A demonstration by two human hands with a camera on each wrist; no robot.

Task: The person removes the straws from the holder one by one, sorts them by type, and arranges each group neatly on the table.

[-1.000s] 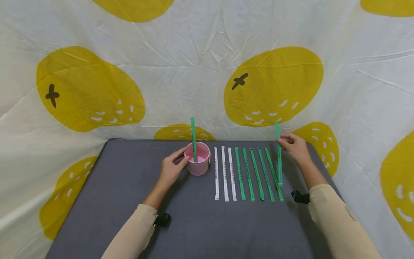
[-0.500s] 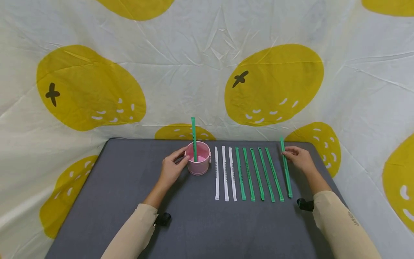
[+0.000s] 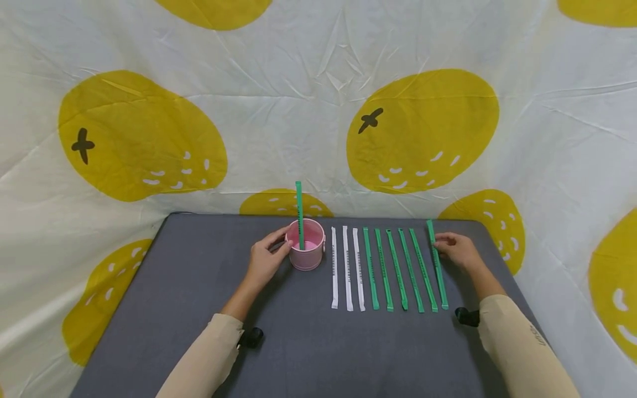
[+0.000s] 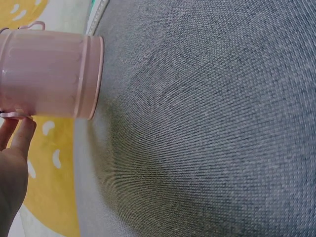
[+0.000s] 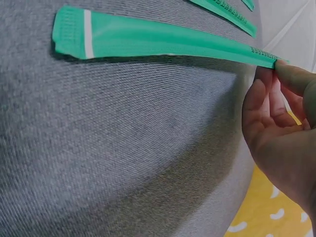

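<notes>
A small pink bucket (image 3: 305, 260) stands upright on the table, one green wrapped straw (image 3: 299, 213) rising out of it. My left hand (image 3: 266, 258) holds the bucket at its left side; in the left wrist view, fingertips (image 4: 25, 129) are at its handle lug. At the right end of a row of straws lies another green wrapped straw (image 3: 439, 273), its upper part pinched between my right hand's (image 3: 460, 251) thumb and fingers. Its near end (image 5: 71, 33) lies close over the cloth in the right wrist view.
Between bucket and right hand, several green wrapped straws (image 3: 384, 271) and three white ones (image 3: 347, 271) lie side by side. The grey table (image 3: 318, 354) backs onto a white curtain (image 3: 278, 132) with yellow fruit prints.
My right hand has lowered the green straw from above the row to its right end, then shifted it slightly left. My left hand has stayed at the bucket.
</notes>
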